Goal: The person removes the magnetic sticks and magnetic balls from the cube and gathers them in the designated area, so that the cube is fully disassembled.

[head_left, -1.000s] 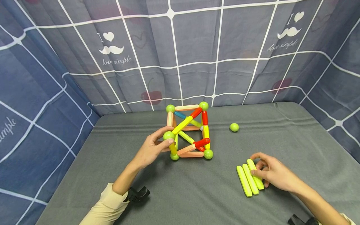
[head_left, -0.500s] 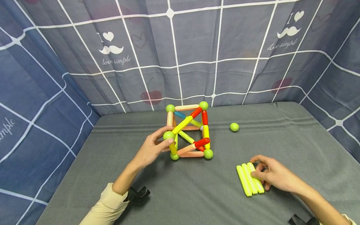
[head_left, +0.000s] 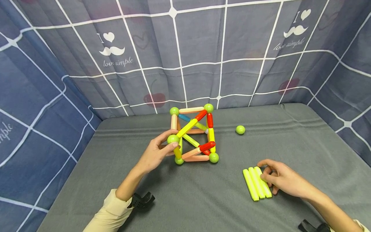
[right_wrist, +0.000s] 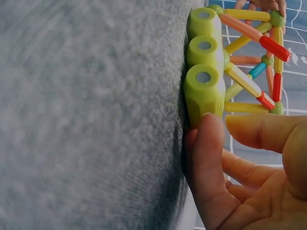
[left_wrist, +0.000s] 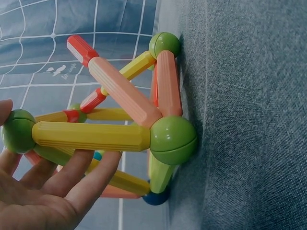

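A cube-like frame of magnetic sticks and green balls (head_left: 212, 138) stands in the middle of the head view, with red, yellow, peach and blue parts. My left hand (head_left: 155, 154) holds its near left corner, thumb and fingers around the upper green ball (head_left: 173, 139); in the left wrist view, fingers pass behind the yellow stick (left_wrist: 91, 135). A peach stick with a red tip (left_wrist: 81, 50) slants up from a lower ball, its red end free. To the right, three yellow-green magnetic sticks (head_left: 252, 185) lie side by side. My right hand (head_left: 285, 178) pinches the rightmost stick (right_wrist: 205, 98) between thumb and fingers.
A loose green ball (head_left: 240, 130) lies on the grey cloth (head_left: 203, 196) behind the sticks, right of the frame. A patterned curtain (head_left: 197, 80) encloses the back and sides. Black wrist devices (head_left: 142, 200) are worn on both arms.
The rightmost yellow-green stick has slid toward me and lines up closely with the other two, its right-hand grip kept. The left hand and frame hold still; the head view shifts slightly.
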Tool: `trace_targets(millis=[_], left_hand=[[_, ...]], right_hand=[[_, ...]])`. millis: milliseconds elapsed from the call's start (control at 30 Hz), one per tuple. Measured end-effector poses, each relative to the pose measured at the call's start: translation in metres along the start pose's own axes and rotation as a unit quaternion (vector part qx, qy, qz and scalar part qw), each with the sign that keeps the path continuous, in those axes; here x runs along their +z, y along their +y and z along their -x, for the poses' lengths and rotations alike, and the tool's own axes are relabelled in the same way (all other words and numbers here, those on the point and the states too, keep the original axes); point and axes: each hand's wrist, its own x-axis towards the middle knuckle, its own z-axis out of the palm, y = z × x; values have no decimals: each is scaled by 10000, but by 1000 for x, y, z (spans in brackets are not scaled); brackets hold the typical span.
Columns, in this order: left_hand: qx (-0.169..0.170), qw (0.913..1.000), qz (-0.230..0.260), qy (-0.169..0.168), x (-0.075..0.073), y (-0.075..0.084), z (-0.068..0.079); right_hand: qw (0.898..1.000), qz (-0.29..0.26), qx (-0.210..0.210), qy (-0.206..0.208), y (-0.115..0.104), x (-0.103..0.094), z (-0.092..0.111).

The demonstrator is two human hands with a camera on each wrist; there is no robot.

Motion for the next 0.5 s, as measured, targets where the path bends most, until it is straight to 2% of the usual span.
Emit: trace_targets(millis=[333,500], left_hand=[[1,10000,39,19,0,-1,1],[-13,10000,33,1,0,-1,0]], right_hand=[[9999,52,-3,104,0,0,0],[9982,361,106,471,-3,-1,-1]])
